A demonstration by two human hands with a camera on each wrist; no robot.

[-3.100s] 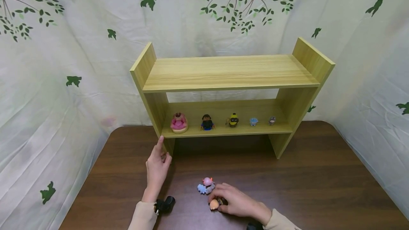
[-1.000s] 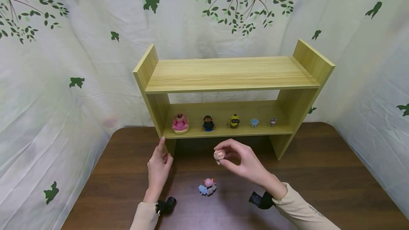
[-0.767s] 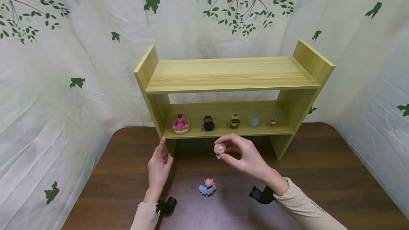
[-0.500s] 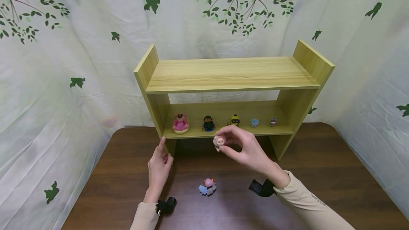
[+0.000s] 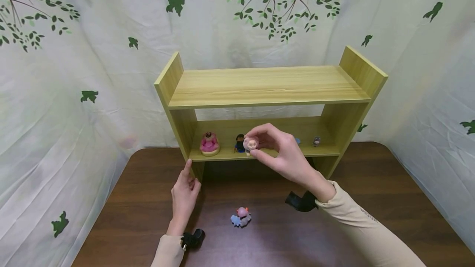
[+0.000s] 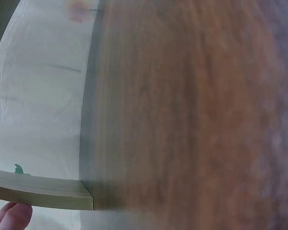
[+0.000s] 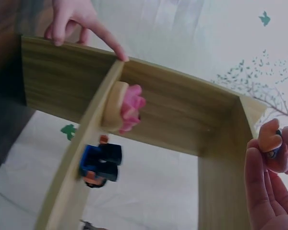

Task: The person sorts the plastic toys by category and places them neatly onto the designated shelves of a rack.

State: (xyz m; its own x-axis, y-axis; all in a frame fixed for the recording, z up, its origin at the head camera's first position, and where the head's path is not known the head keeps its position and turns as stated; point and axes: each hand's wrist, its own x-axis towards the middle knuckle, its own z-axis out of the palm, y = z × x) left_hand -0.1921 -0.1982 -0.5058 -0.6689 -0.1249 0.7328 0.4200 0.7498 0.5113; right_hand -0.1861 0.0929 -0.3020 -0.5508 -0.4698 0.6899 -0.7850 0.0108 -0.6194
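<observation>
My right hand (image 5: 285, 151) pinches a small pale-pink figurine (image 5: 251, 143) between thumb and fingertips, in front of the lower shelf (image 5: 230, 158). In the right wrist view the figurine (image 7: 273, 143) shows peach, pink and blue parts. Behind it stands a dark-haired figurine in blue (image 5: 239, 144), partly covered. Farther left sits a pink bear figurine (image 5: 209, 143) on a round base. My left hand (image 5: 183, 197) stretches its index finger to the front edge of the shelf unit's left side panel (image 5: 176, 129); its other fingers are bent near that panel.
Three small figurines, pink, blue and grey (image 5: 242, 216), lie grouped on the brown table (image 5: 334, 234). A tiny grey figurine (image 5: 316, 141) stands at the lower shelf's right; my right hand mostly hides a blue one (image 5: 297, 140). The upper shelf (image 5: 267, 85) lies above.
My right hand has picked the pale-pink figurine up from the table and raised it to the lower shelf's height, covering the yellow figurine there. The left hand stays at the side panel.
</observation>
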